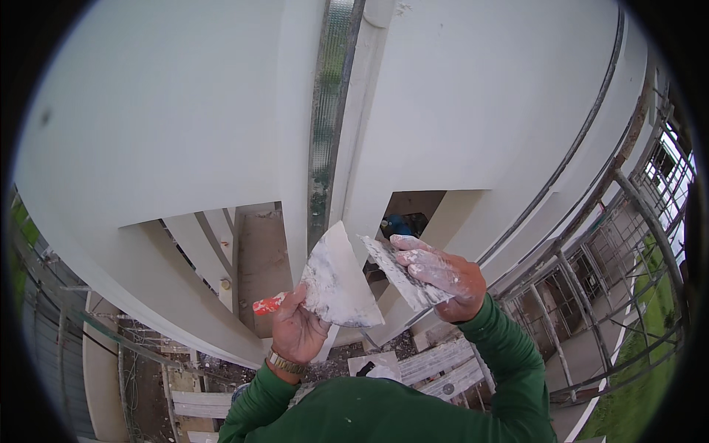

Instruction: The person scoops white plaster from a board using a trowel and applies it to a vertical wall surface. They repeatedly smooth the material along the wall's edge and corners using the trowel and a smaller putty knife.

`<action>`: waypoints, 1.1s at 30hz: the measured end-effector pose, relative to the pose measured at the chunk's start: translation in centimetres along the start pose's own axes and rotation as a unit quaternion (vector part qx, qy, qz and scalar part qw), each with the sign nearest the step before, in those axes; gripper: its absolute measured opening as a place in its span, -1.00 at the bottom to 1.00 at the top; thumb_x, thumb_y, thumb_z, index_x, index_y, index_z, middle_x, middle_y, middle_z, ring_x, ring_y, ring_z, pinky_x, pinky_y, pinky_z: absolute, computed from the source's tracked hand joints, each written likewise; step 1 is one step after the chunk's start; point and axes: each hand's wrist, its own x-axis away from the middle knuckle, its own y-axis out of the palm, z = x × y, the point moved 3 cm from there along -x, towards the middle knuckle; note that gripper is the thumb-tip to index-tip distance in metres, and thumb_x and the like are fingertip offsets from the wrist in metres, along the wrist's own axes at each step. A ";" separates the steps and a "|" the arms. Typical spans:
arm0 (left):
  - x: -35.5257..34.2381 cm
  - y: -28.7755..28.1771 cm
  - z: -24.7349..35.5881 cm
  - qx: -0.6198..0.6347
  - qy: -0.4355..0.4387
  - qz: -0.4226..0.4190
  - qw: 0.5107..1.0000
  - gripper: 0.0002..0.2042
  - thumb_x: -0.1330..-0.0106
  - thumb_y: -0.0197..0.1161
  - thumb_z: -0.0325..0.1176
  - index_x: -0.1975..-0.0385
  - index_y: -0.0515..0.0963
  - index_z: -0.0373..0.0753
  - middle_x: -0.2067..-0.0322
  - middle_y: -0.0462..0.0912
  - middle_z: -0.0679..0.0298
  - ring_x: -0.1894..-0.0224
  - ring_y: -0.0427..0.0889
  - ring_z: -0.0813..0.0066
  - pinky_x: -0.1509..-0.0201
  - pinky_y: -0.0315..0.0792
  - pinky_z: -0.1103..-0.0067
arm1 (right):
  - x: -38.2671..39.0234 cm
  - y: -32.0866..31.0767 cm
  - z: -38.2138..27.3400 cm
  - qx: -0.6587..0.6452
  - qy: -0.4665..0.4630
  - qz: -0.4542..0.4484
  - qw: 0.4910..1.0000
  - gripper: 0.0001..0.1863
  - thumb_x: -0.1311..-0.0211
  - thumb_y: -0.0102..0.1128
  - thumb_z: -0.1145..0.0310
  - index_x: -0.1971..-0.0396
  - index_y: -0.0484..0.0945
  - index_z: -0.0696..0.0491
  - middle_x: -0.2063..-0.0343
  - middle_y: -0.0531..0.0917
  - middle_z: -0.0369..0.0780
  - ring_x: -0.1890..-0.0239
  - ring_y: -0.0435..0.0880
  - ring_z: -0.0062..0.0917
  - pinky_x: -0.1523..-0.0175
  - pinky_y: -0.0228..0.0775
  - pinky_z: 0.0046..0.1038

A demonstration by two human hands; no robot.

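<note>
Red-handled putty knife sits in the raised left hand, fingers closed; the right hand, knuckles up, clasps a plaster-smeared rectangular blade.

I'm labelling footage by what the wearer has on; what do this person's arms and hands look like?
Long green sleeves cover both arms. The left hand and right hand are ungloved and smeared with white residue. A gold-toned metal band circles the left wrist; none shows on the right.
</note>
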 end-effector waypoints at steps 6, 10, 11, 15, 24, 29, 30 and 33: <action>1.2 2.6 -0.4 -0.052 -0.017 -0.022 0.998 -0.54 -0.46 -0.09 -0.38 -0.31 0.14 -0.43 -0.24 0.37 -0.06 -0.27 0.42 0.13 -0.37 0.32 0.17 | 2.9 3.7 0.0 0.125 -0.064 -0.058 0.988 -0.48 0.11 0.27 0.57 0.01 0.51 0.14 -0.12 0.54 -0.15 -0.26 0.40 0.00 -0.27 0.34 -0.01; 1.8 1.1 -1.0 -0.082 0.055 0.029 0.995 -0.53 -0.45 -0.06 -0.38 -0.31 0.14 -0.42 -0.24 0.37 -0.04 -0.27 0.42 0.13 -0.36 0.31 0.15 | 5.7 4.0 2.5 0.268 0.070 -0.031 0.960 -0.40 0.16 0.25 0.62 -0.05 0.48 0.13 -0.06 0.58 -0.14 -0.18 0.49 -0.05 -0.23 0.41 -0.13; 1.8 0.7 -1.1 -0.081 0.074 0.035 0.993 -0.53 -0.45 -0.06 -0.38 -0.31 0.14 -0.41 -0.23 0.38 -0.03 -0.27 0.42 0.14 -0.35 0.31 0.15 | 6.6 3.9 3.5 0.306 0.110 -0.024 0.946 -0.37 0.18 0.24 0.64 -0.07 0.47 0.13 -0.05 0.59 -0.13 -0.15 0.52 -0.06 -0.22 0.43 -0.17; 2.8 2.3 -0.4 -0.365 0.287 0.012 0.886 -0.62 -0.39 0.13 -0.38 -0.14 0.37 -0.44 -0.03 0.57 0.06 -0.11 0.58 0.21 -0.26 0.42 0.31 | 11.3 6.0 5.4 -0.327 0.468 0.241 0.785 -0.48 -0.01 -0.02 0.75 -0.08 0.41 0.30 0.00 0.60 -0.03 0.00 0.65 -0.25 -0.08 0.52 -0.26; 4.1 1.0 0.2 -0.794 0.293 -0.083 0.527 -0.73 -0.23 0.34 -0.50 0.07 0.59 -0.35 0.09 0.68 0.01 -0.01 0.68 0.21 -0.09 0.53 0.42 | 7.4 6.8 2.5 -0.646 0.444 0.230 0.577 -0.49 -0.10 -0.12 0.72 -0.14 0.29 0.39 -0.03 0.54 0.07 -0.04 0.61 -0.13 -0.13 0.52 -0.02; 4.8 -2.0 1.0 -0.828 0.278 0.015 0.486 -0.72 -0.27 0.33 -0.33 0.08 0.60 -0.32 0.15 0.70 0.05 0.12 0.72 0.27 0.05 0.56 0.49 | 1.2 -0.3 2.1 -0.447 0.297 0.289 0.793 -0.46 -0.08 -0.11 0.72 -0.15 0.29 0.39 0.00 0.56 0.09 -0.07 0.59 -0.10 -0.16 0.50 -0.08; 5.2 -2.8 1.2 -0.823 0.278 0.050 0.493 -0.71 -0.28 0.32 -0.29 0.08 0.60 -0.32 0.17 0.71 0.06 0.16 0.72 0.27 0.09 0.56 0.49 | -1.1 -2.2 1.6 -0.291 0.254 0.261 0.885 -0.52 -0.12 -0.17 0.75 -0.10 0.39 0.35 -0.03 0.58 0.04 -0.11 0.58 -0.14 -0.21 0.45 -0.18; 5.9 -4.3 2.0 -0.818 0.299 0.088 0.484 -0.65 -0.28 0.33 -0.19 0.09 0.60 -0.32 0.23 0.71 0.06 0.26 0.72 0.27 0.18 0.55 0.48 | -9.5 -6.3 0.1 0.416 -0.101 0.078 0.900 -0.58 -0.11 0.02 0.69 0.03 0.61 0.09 -0.09 0.60 -0.13 -0.20 0.52 -0.22 -0.34 0.27 -0.22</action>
